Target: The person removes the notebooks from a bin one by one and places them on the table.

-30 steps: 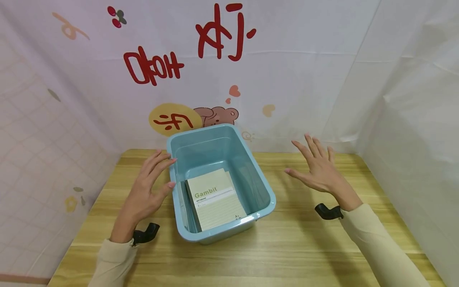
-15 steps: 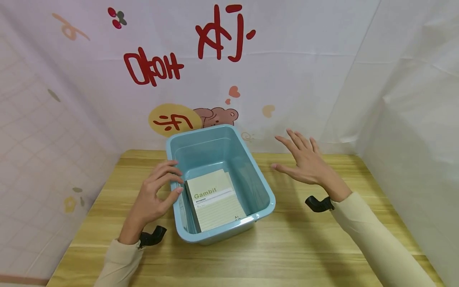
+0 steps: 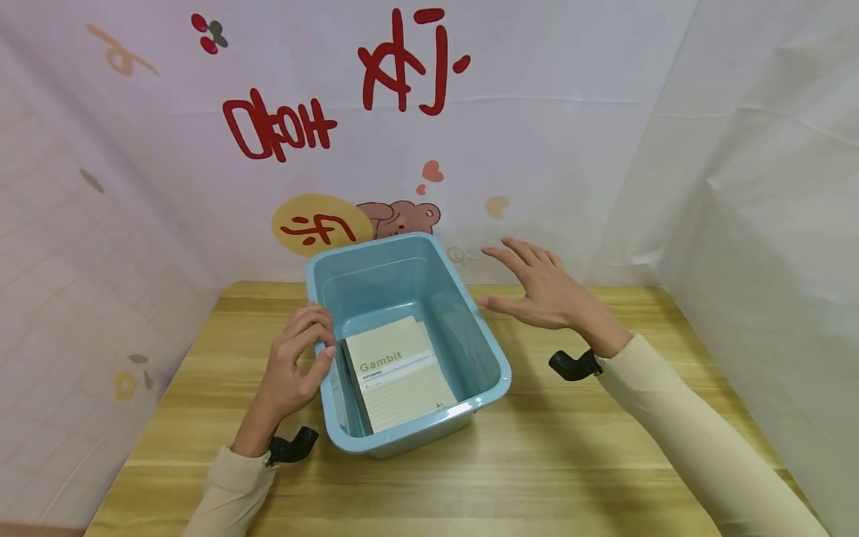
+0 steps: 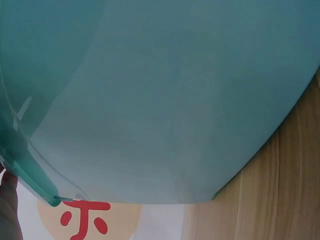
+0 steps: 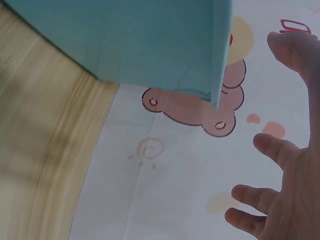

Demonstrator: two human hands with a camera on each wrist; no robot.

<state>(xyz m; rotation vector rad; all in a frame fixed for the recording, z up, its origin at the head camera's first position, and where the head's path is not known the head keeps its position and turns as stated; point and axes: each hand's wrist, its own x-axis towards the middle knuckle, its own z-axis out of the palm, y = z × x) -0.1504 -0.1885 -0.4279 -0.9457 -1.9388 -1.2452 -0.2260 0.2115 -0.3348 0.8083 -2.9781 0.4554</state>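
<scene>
A light blue plastic bin (image 3: 496,377) stands on the wooden table (image 3: 570,462). Inside it a pale green notebook (image 3: 396,373) marked "Gambit" leans against the left wall. My left hand (image 3: 321,335) curls its fingers and thumb over the bin's left rim. The left wrist view is filled by the bin wall (image 4: 160,100), with one fingertip (image 4: 7,200) at the lower left edge. My right hand (image 3: 520,280) hovers open with spread fingers just beside the bin's far right rim, holding nothing. The right wrist view shows its fingers (image 5: 280,190) apart from the bin corner (image 5: 125,40).
A white backdrop (image 3: 537,149) with red lettering and a bear drawing (image 3: 403,216) hangs right behind the bin. White cloth walls (image 3: 772,261) close in the right side and a tiled sheet the left. Bare tabletop lies in front of and right of the bin.
My left hand moved in from beside the bin and closed its fingers on the left rim. My right hand travelled left and away from me, toward the bin's right rim, staying open.
</scene>
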